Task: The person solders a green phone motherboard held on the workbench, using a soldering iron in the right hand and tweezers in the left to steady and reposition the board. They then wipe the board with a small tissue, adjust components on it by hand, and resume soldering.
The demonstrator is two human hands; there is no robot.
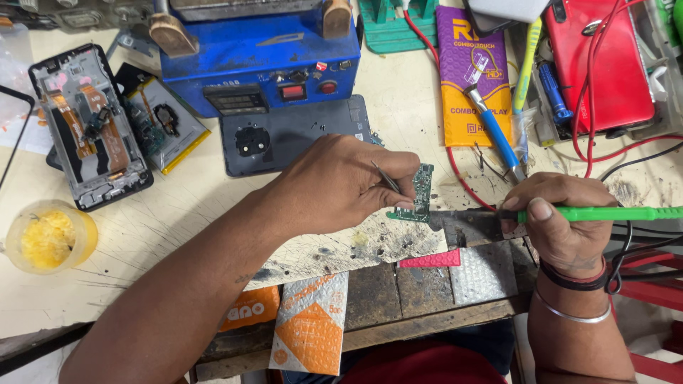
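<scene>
The left hand (334,186) is closed around thin tweezers (386,179), whose tip meets a small green board (421,193) standing near the middle of the counter (178,213). The right hand (562,220) is closed around a green-handled iron (605,213), its tip end hidden behind the fingers, just right of the board. One round tub (48,236) at the left edge holds yellow paste. One opened phone (89,128) lies at upper left with one dark back cover (299,135) nearer the middle. One blue machine (260,53) stands behind them. One blue-handled iron (494,128) lies on a purple packet (473,71).
</scene>
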